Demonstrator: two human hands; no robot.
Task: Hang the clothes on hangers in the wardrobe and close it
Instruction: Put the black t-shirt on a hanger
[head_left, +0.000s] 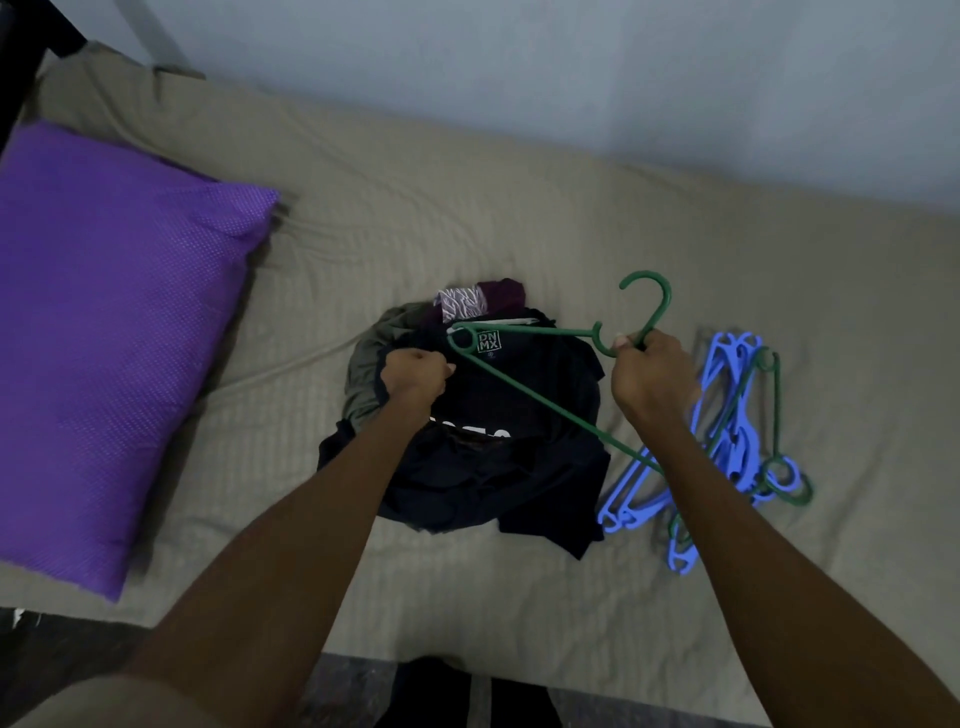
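Bed (519, 218) is used as the sorting spot. Clothes pile (483, 415) is the landmark: black shirt (519, 384) on top is pinched at the collar by the left hand (413, 371), green hanger (524, 384) gripped at its neck by the right hand (649, 374), probably for threading in. Spare hangers (727, 441) are right of the pile; pillow (114, 332) left.

- Bed sheet (467, 218) lies bare between the clothes pile (483, 415) and the wall (571, 78): open passage there.
- Purple pillow (114, 338) takes up the left side; a bare strip separates it from the pile.
- Loose hangers (727, 441) lie just right of the pile.
- Green hanger (545, 364), gripped by right hand (649, 374), spans the pile top; left hand (415, 371) fisted in cloth beside it.
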